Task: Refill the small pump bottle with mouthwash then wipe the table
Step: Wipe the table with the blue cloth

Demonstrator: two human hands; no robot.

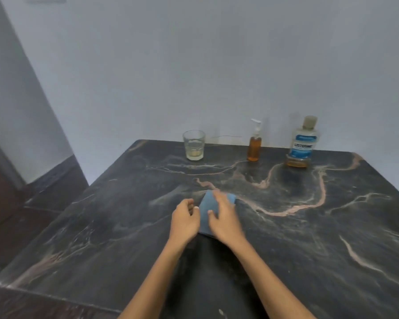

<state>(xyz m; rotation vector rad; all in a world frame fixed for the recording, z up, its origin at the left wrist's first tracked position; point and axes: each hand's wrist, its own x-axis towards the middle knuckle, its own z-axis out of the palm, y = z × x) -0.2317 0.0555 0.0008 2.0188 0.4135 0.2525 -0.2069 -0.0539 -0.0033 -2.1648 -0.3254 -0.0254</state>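
Right hand (224, 217) partly hides blue cloth (206, 208).

Glossy veined stone table (286, 238), matt blue cloth (207, 210), clear glass tumbler (193, 145).

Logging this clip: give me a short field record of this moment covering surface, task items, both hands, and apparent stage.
surface: dark marble table with pink veins, against a pale wall
pump bottle: upright at the back, amber liquid nearly to the neck, pump on
mouthwash bottle: upright, right of the pump bottle, capped, little liquid left
glass: back left, a little pale liquid
cloth: blue, folded, flat on the table
left hand: fingers loosely curled at the cloth's left edge
right hand: flat on the cloth
stage: refill looks done; wiping
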